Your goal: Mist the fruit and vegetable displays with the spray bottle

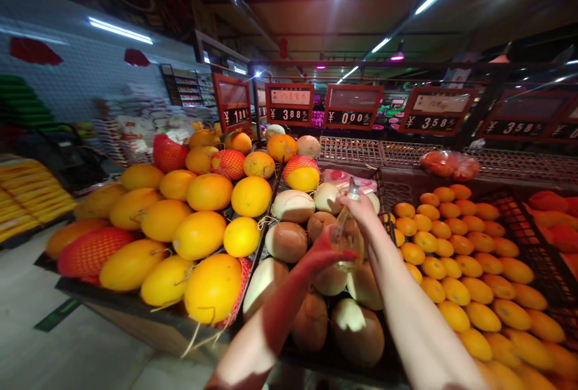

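Above a crate of pale melons, I hold a clear bottle [349, 235] with a grey top. Fingers of my left hand [326, 248] are wrapped round its lower body. My right hand [360, 206] is closed at the neck, just under the grey top. The bottle stands roughly upright, and what it contains is hard to make out. Below and around it lie several pale melons [357, 333], partly hidden by my forearms. A melon in a red foam net [302, 173] sits behind them on the left.
Yellow melons [201, 235] are piled on the left, some in red nets. Small orange fruits [469, 266] fill the right side, beside a black crate wall [519, 221]. Red-framed price signs [354, 106] stand behind. A bag of red fruit [449, 164] rests on the rack.
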`<state>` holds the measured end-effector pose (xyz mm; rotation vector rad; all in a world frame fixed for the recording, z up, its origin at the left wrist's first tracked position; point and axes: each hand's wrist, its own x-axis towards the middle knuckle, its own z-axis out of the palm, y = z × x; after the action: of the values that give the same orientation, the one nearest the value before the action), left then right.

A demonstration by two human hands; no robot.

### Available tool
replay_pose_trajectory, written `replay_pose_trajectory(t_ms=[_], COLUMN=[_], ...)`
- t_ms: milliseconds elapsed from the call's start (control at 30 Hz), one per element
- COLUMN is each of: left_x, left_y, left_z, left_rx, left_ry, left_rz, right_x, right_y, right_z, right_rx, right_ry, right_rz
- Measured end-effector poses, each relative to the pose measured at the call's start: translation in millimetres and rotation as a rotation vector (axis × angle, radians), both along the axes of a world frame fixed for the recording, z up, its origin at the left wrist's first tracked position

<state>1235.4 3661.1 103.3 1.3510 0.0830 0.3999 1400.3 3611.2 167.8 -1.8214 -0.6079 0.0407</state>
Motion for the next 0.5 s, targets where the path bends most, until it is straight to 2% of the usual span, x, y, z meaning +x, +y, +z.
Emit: replay_pose_trajectory(t_ms=[133, 233, 367, 500], left_x=[-38, -62, -77, -76], left_y=[37, 60, 76, 64], left_z=[-1.0, -6.5, -10.3, -13.3], left_rx=[-0.036, -0.027, 0.018, 0.004], left_ry=[-0.009, -0.039, -0.096, -0.079], left_rz=[0.189, 0.340, 0.414, 0.405], right_x=[-46, -83, -112, -107], right_y=[71, 107, 124, 111], right_z=[19.0, 32.2, 42.5, 35.6], right_rx=[-0.125, -0.219, -0.321, -0.288], right_ry=[-0.044, -0.131, -0.221, -0.193], right_rz=[0.184, 0.267, 0.338, 0.307])
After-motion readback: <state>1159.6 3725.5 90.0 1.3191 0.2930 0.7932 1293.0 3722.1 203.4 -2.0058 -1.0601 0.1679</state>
